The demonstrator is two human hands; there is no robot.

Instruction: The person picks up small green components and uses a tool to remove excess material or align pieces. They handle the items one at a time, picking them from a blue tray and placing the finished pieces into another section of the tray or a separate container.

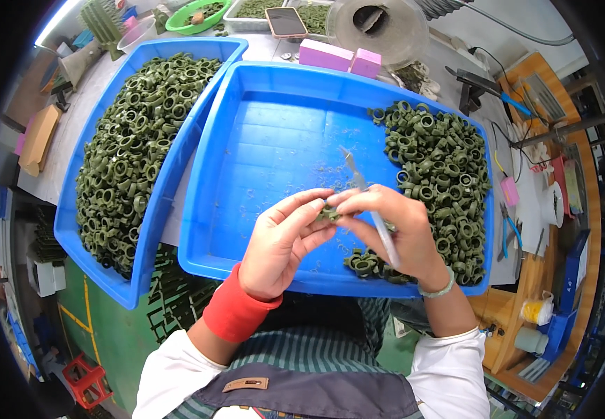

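Both hands meet over the near middle of the right blue tray (260, 126). The left hand (281, 244) pinches a small dark green ring-shaped part (328, 214) between thumb and fingertips, the other fingers curled close beneath it. The right hand (393, 234) touches the same part with thumb and forefinger pressed together, and also grips a thin pale blade tool (369, 202), whose tip sticks up toward the tray's far edge.

A heap of green rings (442, 174) fills the tray's right side, from the far right corner down to the near edge, where a few lie just under the right wrist. The tray's left half is bare but for green shavings.

A second blue tray (107, 279), overlapped by the first along its right rim, is piled with more rings (142, 140). Beyond the trays, at the table's far edge, lie a phone (286, 22), two pink blocks (341, 58) and a green bowl (197, 17) (contents unclear). Blue-handled pliers (508, 234) lie right of the tray.
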